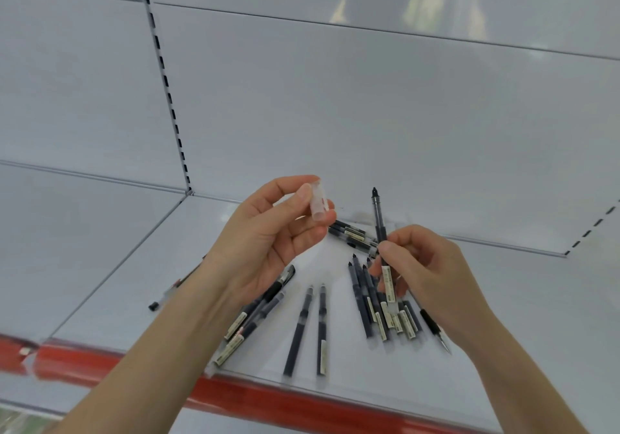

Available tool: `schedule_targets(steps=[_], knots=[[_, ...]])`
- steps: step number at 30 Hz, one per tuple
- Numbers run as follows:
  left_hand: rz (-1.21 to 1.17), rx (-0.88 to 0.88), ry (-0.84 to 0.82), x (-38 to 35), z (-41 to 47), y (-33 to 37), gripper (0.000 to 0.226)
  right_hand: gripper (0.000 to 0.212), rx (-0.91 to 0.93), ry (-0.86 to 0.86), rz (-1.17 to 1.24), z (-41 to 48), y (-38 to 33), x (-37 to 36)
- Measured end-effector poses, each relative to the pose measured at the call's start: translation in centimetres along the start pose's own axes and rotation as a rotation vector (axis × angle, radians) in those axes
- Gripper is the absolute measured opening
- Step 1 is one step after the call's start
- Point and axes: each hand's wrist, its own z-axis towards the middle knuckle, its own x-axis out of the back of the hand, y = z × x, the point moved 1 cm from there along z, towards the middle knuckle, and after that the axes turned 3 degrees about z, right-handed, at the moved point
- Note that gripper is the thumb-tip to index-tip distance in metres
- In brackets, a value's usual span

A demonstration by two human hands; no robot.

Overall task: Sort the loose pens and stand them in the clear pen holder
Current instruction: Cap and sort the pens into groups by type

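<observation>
So both hands are up over a white shelf [151, 282] covered in loose pens. The left hand [268, 242] pinches a little clear cap [318, 200] between thumb and fingertips, with the other fingers loosely curled below it. The right hand [426, 272] has its thumb and fingers curled round a black pen [379, 219], gripping it low on the barrel near the paper label. That pen stands nearly upright with its bare tip pointing up, and the cap sits just left of the tip, not touching it.

Everything else lies flat on the shelf. Right under the right hand's fingers there's a bunch of pens [369, 303] fanned out and overlapping, labels toward the person. One pen with a rubber grip [432, 326] pokes out under the right palm, its metal tip aimed toward the near right. Between the two forearms a pair of pens [308, 329] lies side by side, almost parallel. Under the left wrist there's another heap [255, 316] running diagonally, partly hidden by the arm. Past the hands, between the cap and the upright pen, a couple more pens [352, 234] lie near the back panel [335, 115]. One stray pen [164, 296] sits left of the left forearm, away from the rest. A red strip [268, 396] runs along the shelf's front edge, under both forearms.
</observation>
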Motion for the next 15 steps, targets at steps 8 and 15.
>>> schedule_targets(steps=[8, 15], knots=[[-0.169, 0.092, 0.060, 0.0, 0.1, 0.0, 0.010, 0.014, 0.048, -0.024, 0.031, -0.6, -0.8, -0.3], [-0.151, 0.056, 0.133, 0.6, 0.4, -0.4, 0.008, 0.016, 0.182, -0.089, 0.055, -1.8, -1.9, -0.9]])
